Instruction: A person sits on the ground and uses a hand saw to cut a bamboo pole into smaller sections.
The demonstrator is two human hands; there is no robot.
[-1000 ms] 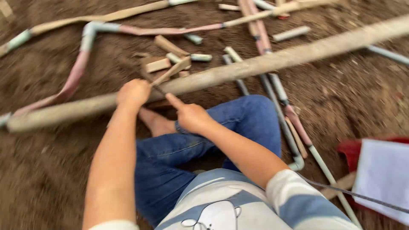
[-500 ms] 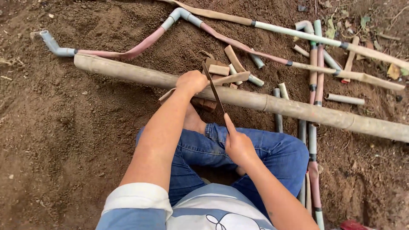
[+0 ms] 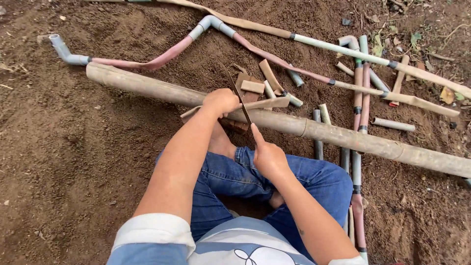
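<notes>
Seen from above, a seated person in blue jeans works on bare brown soil. The left hand (image 3: 221, 102) is clenched around a flat tan strip of split bamboo (image 3: 255, 103), pinning it on top of a long, thick, pale bamboo pole (image 3: 343, 137) that runs across the ground just beyond both hands. The right hand (image 3: 267, 156) grips the near end of a thin dark blade (image 3: 239, 97), forefinger stretched along it; the blade slants up beside the left hand and crosses the strip. Half a second ago the blade crossed nearer the left fist; its line has shifted slightly, which suggests a cutting or shaving stroke under way. Beyond the left hand lie short tan offcuts (image 3: 252, 86). Beyond and right of the right hand lie grey and pinkish plastic pipes (image 3: 360, 93).
</notes>
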